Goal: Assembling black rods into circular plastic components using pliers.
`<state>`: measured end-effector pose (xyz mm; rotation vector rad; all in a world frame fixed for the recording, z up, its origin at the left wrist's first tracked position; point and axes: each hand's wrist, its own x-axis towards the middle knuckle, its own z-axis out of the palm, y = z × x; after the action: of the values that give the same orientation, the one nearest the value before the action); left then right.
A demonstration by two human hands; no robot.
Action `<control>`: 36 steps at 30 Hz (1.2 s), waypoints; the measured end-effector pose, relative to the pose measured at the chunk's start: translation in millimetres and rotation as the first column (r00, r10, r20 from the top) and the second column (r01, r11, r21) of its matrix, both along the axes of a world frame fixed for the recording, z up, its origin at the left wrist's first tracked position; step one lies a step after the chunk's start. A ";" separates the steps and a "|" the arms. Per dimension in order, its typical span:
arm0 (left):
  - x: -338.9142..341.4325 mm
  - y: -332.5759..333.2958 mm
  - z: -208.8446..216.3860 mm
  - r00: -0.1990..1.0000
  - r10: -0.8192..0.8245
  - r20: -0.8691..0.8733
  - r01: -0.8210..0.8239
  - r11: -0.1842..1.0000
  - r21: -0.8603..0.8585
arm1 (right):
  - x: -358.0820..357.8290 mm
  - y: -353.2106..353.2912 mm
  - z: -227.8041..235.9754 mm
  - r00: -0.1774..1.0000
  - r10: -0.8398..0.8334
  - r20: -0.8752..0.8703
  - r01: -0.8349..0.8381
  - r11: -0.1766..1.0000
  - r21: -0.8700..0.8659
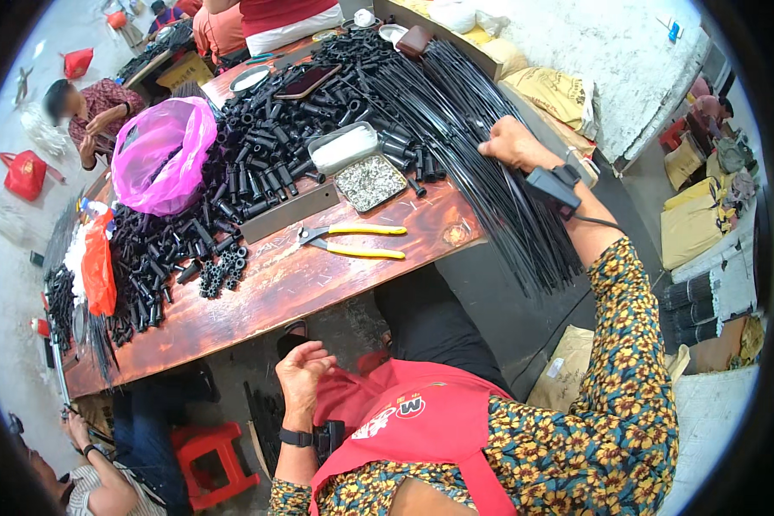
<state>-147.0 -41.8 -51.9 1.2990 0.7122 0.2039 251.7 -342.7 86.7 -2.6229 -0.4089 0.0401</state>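
My right hand (514, 144) is over a long bundle of thin black rods (456, 112) at the table's right edge. Its fingers are curled together at the rods, and what lies between them is hidden. In front of the table, above my lap, my left hand (303, 371) is raised with its fingers loosely apart and nothing visible in it. Pliers with yellow handles (365, 241) lie on the table's near side. Behind them sit a tray of small metal pieces (370, 182) and a clear plastic box (344, 150). Many black tubular parts (271, 146) are heaped across the tabletop.
A grey metal bar (291, 212) borders the heap on the wooden table (275, 297). A pink plastic bag (165, 155), an orange bag (99, 267) and a phone (308, 82) rest there too. Other people sit around the table. A red stool (213, 464) stands at lower left.
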 end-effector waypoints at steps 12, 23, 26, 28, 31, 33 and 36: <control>100.2 -44.9 115.7 0.891 -0.435 0.133 0.135 0.532 0.836 | -6.0 -24.6 -15.0 0.989 0.001 0.150 -0.018 0.993 0.115; 172.4 -85.5 91.4 0.905 -0.386 -0.178 0.157 -0.085 0.984 | -11.4 -46.0 17.9 0.953 0.016 0.302 0.011 0.996 -0.089; 166.7 -82.0 90.9 0.890 -0.421 -0.174 0.143 -0.103 0.984 | -15.3 -40.4 26.9 0.992 -0.011 0.126 0.008 1.000 0.023; 156.8 -83.2 94.9 0.868 -0.464 -0.178 0.173 -0.055 0.983 | -6.0 -38.9 9.6 0.980 -0.056 0.192 0.047 0.997 0.053; 139.4 -82.1 96.1 0.838 -0.518 -0.171 0.214 0.023 0.977 | 1.7 -43.5 -11.8 0.985 0.003 0.171 0.019 0.992 -0.127; 131.2 -78.7 92.4 0.813 -0.570 -0.121 0.178 0.046 0.983 | -0.4 -42.8 -7.3 0.983 -0.026 0.182 0.048 0.992 -0.114; 127.9 -76.5 89.4 0.805 -0.586 -0.092 0.162 0.068 0.985 | -2.1 -51.3 -6.2 0.980 0.009 0.201 0.023 0.988 -0.155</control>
<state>-19.1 -118.2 37.4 2.6204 -0.2945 0.4866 249.6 -393.9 80.5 -2.7944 -0.4829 -0.2050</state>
